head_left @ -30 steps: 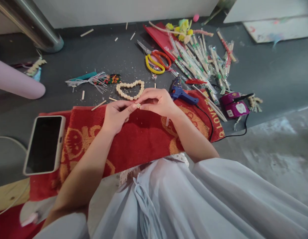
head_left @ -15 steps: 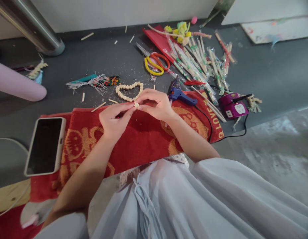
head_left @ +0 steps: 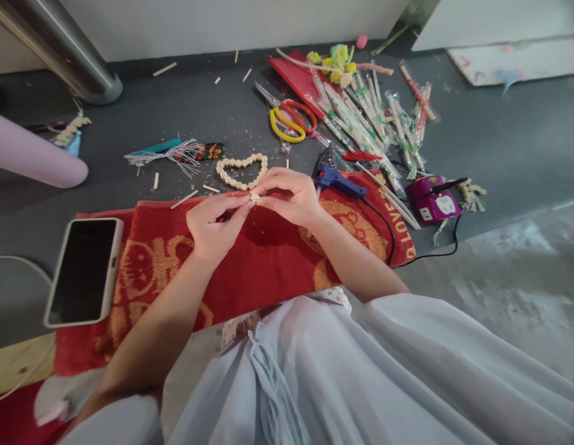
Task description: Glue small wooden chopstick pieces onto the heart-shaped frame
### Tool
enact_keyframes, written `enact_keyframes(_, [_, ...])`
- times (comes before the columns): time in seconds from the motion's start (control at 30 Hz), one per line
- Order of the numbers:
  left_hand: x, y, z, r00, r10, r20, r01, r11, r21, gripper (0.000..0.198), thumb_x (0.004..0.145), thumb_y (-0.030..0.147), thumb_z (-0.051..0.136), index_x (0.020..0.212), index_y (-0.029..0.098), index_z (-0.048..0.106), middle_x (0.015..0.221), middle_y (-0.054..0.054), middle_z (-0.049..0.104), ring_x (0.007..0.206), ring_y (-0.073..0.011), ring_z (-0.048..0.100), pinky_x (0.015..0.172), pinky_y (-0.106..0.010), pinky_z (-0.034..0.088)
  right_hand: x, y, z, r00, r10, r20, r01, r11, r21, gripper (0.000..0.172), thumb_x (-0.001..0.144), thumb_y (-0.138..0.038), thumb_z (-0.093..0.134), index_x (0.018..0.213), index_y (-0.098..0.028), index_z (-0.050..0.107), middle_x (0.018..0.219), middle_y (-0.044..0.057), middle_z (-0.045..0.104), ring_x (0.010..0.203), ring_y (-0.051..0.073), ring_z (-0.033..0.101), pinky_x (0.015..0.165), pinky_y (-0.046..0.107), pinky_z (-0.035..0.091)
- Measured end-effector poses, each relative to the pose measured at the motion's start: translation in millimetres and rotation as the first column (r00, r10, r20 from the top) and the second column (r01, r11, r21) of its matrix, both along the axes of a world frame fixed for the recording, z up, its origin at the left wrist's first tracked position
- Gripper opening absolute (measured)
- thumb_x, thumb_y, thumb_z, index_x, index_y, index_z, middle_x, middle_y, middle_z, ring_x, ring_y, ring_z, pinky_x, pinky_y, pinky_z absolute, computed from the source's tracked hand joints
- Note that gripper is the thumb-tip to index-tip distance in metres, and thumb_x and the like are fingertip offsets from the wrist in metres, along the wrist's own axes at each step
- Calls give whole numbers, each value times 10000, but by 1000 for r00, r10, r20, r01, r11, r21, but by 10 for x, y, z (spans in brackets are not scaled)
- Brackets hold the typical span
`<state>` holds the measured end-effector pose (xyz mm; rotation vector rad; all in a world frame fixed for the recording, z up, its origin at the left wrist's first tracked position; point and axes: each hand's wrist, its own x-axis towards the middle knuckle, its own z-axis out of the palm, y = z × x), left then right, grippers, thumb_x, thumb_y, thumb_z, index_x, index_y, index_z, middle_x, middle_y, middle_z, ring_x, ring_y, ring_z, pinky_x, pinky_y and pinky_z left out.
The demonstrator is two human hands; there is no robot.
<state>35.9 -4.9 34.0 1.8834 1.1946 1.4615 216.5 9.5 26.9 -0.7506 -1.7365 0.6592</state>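
Note:
Between the fingertips of my left hand point(head_left: 216, 224) and my right hand point(head_left: 291, 194) sits a small cream flower-shaped cluster point(head_left: 255, 198). Both hands pinch it, thumbs and forefingers nearly meeting. They are above a red towel point(head_left: 263, 259) with orange patterns. Just beyond the fingers lies a heart-shaped ring of the same cream clusters point(head_left: 226, 176) on the grey table; my right fingers cover part of its lower edge. To the right of my right hand rests a blue glue gun point(head_left: 336, 176), its tip pointing up and away.
Orange-and-yellow-handled scissors point(head_left: 287, 120) lie past the hands. Wrapped chopsticks point(head_left: 361, 117) spread over the right side, near a purple plug adapter point(head_left: 434, 199) with a black cord. A phone point(head_left: 84, 272) lies at left, below a pink cylinder point(head_left: 41, 151). Short stick pieces point(head_left: 184, 199) are scattered about.
The small cluster has turned slightly between my fingertips. Both hands stay in nearly the same place, and the view has shifted a little.

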Motion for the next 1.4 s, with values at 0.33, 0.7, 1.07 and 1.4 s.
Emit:
enact_keyframes(0.33, [14, -3, -1, 999, -22, 48, 21, 999, 36, 50, 765, 241, 754, 778, 230, 802, 738, -18, 772, 611, -123, 665, 581, -238, 499, 17, 23, -29, 1000, 29, -3, -29, 996, -84, 283, 857, -483, 708, 914, -214, 775, 890, 22, 741, 825, 117, 670, 767, 272, 543])
enact_keyframes(0.7, [10, 2, 2, 1000, 11, 2, -11, 999, -37, 67, 751, 276, 754, 720, 224, 781, 717, -23, 761, 641, -145, 672, 629, -263, 530, 17, 29, -51, 999, 40, -15, -41, 995, -92, 260, 855, -462, 717, 915, -215, 770, 893, 25, 744, 828, 121, 676, 776, 285, 546])
enact_keyframes(1.07, [24, -8, -5, 999, 26, 46, -22, 997, -80, 129, 758, 325, 772, 697, 211, 775, 696, -32, 744, 609, -135, 644, 588, -247, 506, 0, 23, -51, 998, 37, -46, -43, 990, -135, 294, 836, -488, 728, 902, -206, 774, 892, 35, 747, 818, 123, 676, 749, 274, 552])
enact_keyframes(1.4, [24, 0, -20, 998, 15, 60, -10, 997, -75, 94, 757, 297, 778, 727, 208, 780, 707, -27, 744, 613, -120, 647, 598, -234, 509, 20, 44, -63, 999, 45, -21, -47, 988, -150, 299, 839, -505, 719, 899, -220, 785, 883, 27, 749, 811, 121, 669, 761, 279, 545])
